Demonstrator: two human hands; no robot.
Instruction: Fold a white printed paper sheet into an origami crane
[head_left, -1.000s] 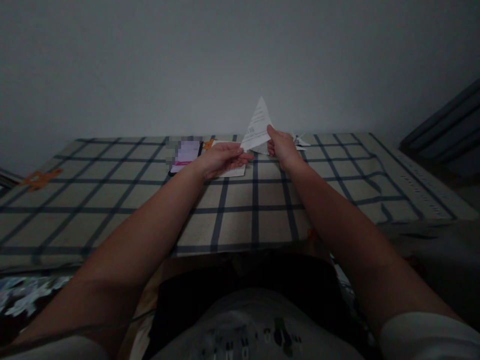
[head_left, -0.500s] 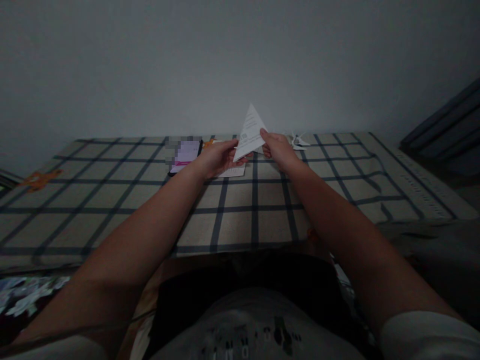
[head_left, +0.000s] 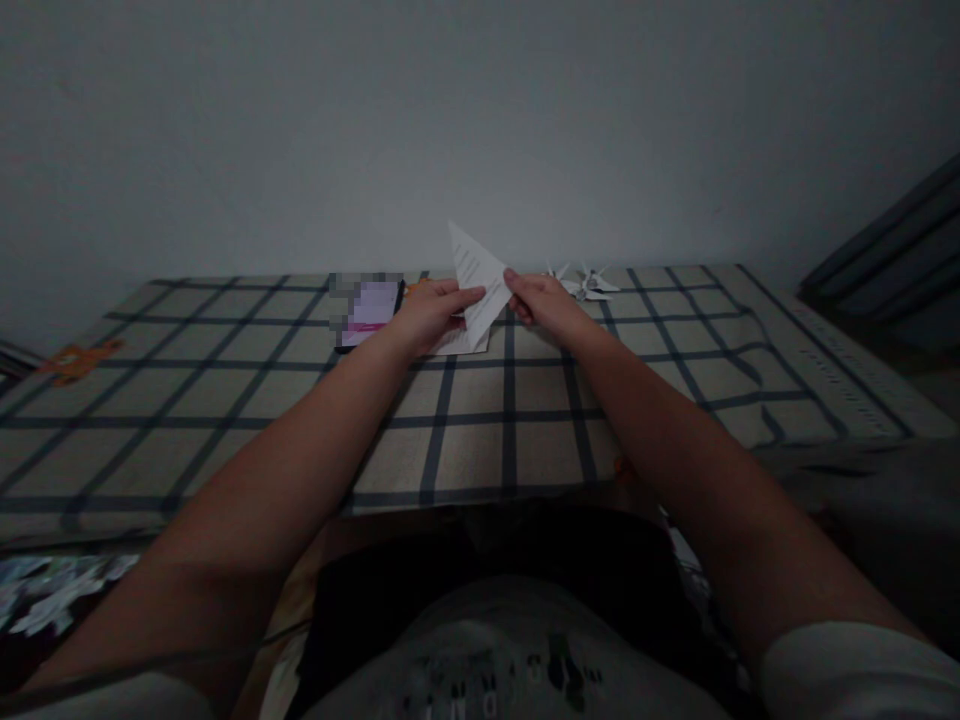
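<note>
Evidently the folding is partway along: the white, printed, kite-shaped piece of folded paper (head_left: 474, 262) has straight creased edges, yet it looks flat, without the sharp projecting points of the small white folded-paper figures (head_left: 596, 284) near the back edge of the tabletop (head_left: 547, 430), right of its middle. Those figures appear finished; shaping the held piece further seems to be what is left. It is up in the air over the rear half of the tabletop, near the middle of the back edge. The left hand (head_left: 433, 314) grips its left side, thumb across the front, while the right hand (head_left: 549, 306) pinches its right corner narrowly between thumb and fingers. Counted, that makes one piece in hand and at least two figures, whose overlap hides the exact number. One black-edged smartphone with a lit pinkish screen (head_left: 376, 304) lies toward the back edge, left of middle, and one pale flat rectangular sheet (head_left: 459, 346) lies partly beneath the left hand.
</note>
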